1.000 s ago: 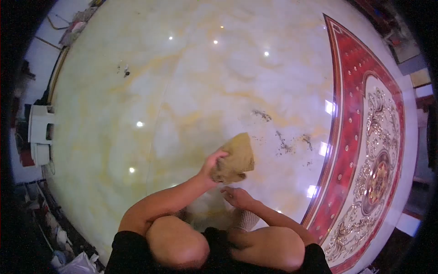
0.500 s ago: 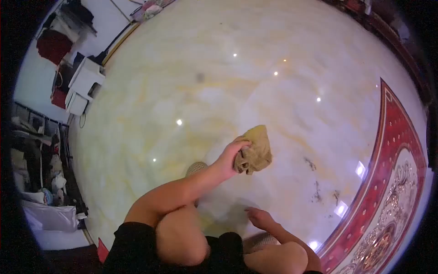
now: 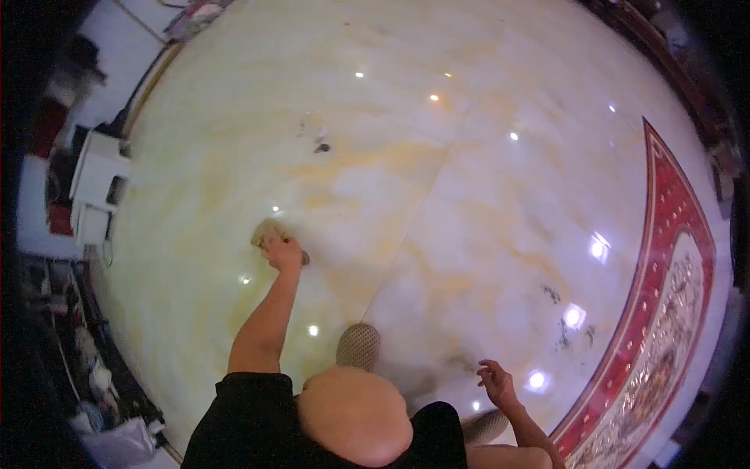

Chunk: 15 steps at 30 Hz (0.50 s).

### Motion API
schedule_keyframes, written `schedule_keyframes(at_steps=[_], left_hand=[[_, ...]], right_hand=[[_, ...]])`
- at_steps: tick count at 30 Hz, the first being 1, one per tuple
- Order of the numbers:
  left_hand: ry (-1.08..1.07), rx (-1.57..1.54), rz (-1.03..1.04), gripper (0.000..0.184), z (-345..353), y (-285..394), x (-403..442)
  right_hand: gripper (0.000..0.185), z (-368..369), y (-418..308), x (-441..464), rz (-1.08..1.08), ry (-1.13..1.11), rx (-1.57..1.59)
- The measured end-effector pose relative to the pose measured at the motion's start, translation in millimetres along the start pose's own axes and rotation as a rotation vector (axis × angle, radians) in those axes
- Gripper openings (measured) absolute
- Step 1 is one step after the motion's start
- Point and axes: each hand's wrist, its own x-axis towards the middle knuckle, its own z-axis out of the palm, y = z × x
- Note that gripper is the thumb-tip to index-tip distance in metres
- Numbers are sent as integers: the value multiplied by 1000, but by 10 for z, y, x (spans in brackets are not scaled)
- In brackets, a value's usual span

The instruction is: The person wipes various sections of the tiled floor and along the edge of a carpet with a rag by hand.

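A yellowish-brown cleaning cloth [image 3: 267, 231] lies bunched against the glossy marbled floor [image 3: 375, 195], to the left of my feet. My left hand [image 3: 283, 252] is closed on it from above, arm stretched forward, and the fingers partly cover it. A small dark patch shows just beside that hand; I cannot tell what it is. Low on the right, my right hand [image 3: 498, 383] hovers beside my knee, its fingers loosely apart and holding nothing.
Dark smudges [image 3: 574, 334] mark the floor near the red patterned carpet [image 3: 656, 195] on the right. Farther forward is a small dark spot [image 3: 322, 148]. White box-like furniture [image 3: 100, 168] and a cluttered rack [image 3: 86, 344] line the left. My patterned shoe [image 3: 359, 345] is close in front.
My left hand has carried the cloth leftward and down to the floor. My right hand has shifted right and its fingers have spread. The view has also shifted.
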Motion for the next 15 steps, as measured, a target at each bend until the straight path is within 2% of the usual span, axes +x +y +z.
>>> schedule_keyframes(at_steps=[2,4,6,8,10,13,15], left_hand=[[19,208,286,63,-7,850,-429],[-67,119,560,68,269,1308,-719],[-231,64,666,70,197,2050,-1250],[-424,67,865,69,236,2515,-1737],[-766,-127,1021,65,250,2863,-2023],[-960,-591,992,61,609,2955,-2368],[-1022,-807,896,60,493,2952,-2207]], right_hand=[[26,1,-209,-43,30,55,38],[27,-12,-411,32,19,81,35],[29,-37,-770,139,29,126,65],[33,-79,-1164,233,4,173,61],[36,-138,-1628,262,-14,224,18],[40,-171,-2426,127,-8,294,8],[42,-136,-2797,91,-49,312,-59]])
